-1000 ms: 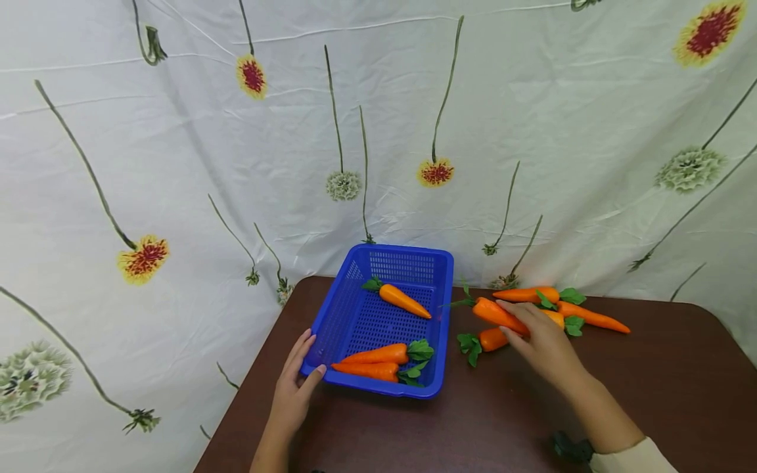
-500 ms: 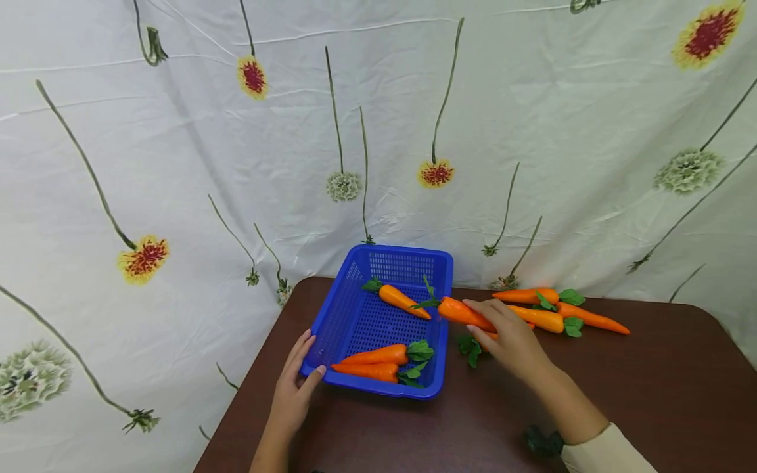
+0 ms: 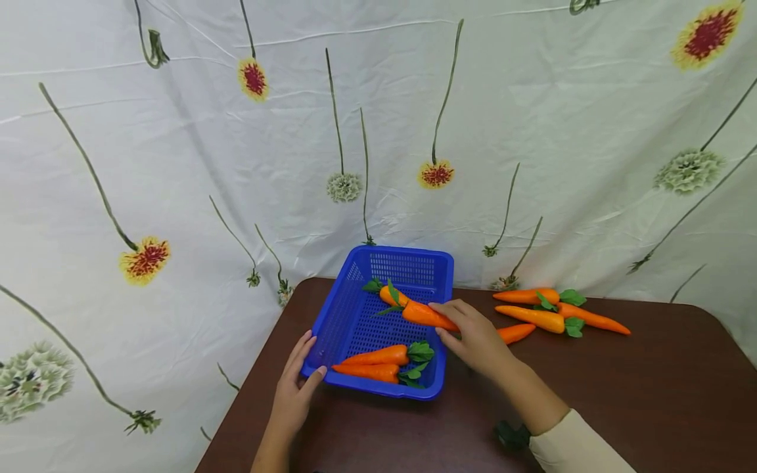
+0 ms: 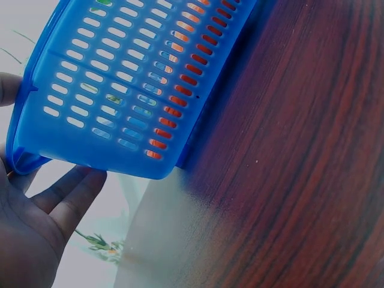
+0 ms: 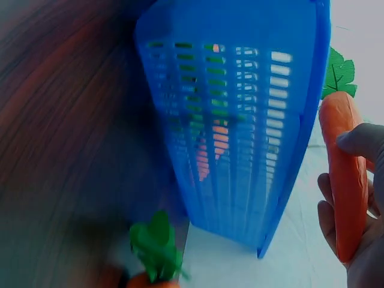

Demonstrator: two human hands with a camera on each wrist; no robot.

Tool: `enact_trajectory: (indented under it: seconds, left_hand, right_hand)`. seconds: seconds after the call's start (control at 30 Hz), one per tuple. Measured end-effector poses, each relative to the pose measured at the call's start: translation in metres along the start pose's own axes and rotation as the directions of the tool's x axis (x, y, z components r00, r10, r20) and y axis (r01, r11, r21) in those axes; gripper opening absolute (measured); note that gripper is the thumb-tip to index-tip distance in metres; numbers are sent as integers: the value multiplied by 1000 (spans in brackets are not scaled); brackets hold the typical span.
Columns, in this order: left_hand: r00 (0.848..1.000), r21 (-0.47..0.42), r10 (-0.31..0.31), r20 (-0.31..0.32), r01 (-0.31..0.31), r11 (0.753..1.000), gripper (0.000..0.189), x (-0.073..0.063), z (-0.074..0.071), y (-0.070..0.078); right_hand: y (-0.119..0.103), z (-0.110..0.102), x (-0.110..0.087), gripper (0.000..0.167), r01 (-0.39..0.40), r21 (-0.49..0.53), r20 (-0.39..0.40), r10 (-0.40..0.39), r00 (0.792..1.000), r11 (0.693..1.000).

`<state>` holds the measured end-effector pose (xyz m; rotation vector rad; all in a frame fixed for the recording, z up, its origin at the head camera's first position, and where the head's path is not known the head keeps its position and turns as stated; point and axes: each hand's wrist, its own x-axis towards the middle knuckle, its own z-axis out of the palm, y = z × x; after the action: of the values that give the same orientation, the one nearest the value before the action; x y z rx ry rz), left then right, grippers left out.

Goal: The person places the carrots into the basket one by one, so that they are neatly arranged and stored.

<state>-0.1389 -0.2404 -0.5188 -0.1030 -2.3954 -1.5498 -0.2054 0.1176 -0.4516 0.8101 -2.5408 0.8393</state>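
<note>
In the head view my right hand [image 3: 481, 338] grips an orange carrot [image 3: 422, 314] with green leaves, above the right side of a blue slotted basket [image 3: 378, 389]. The right wrist view shows the thumb on one side of this carrot and fingers around the other. Three more carrots are in the basket: a pair near its front, and one farther back [image 3: 390, 295], partly covered by the held carrot. At the basket's near left corner, my left hand [image 3: 292, 387] holds the rim, thumb on the front edge and fingers along the left side.
Several carrots lie right of the basket on the dark brown table [image 3: 639, 394]; the nearest one [image 3: 516, 333] is partly behind my right hand. A white flowered cloth [image 3: 378, 131] hangs behind the table's back edge. A dark object [image 3: 511, 435] shows beneath my right wrist.
My right hand has carried its carrot leftward, from above the carrots on the table to above the basket. My left hand and the basket have stayed put.
</note>
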Motion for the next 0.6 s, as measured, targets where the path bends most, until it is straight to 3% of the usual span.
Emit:
enact_trajectory:
  seconds: [0.3,0.6]
  left_hand:
    - [1000,10,-10,-3,10,1000,57,-1,1,1]
    - [999,20,-37,1,37,999,57,0,1,3]
  right_hand:
    - [-20,17,17,44,41,55,49,-43,998,998]
    - [-31,37,33,45,-20,115,160,1,987,993]
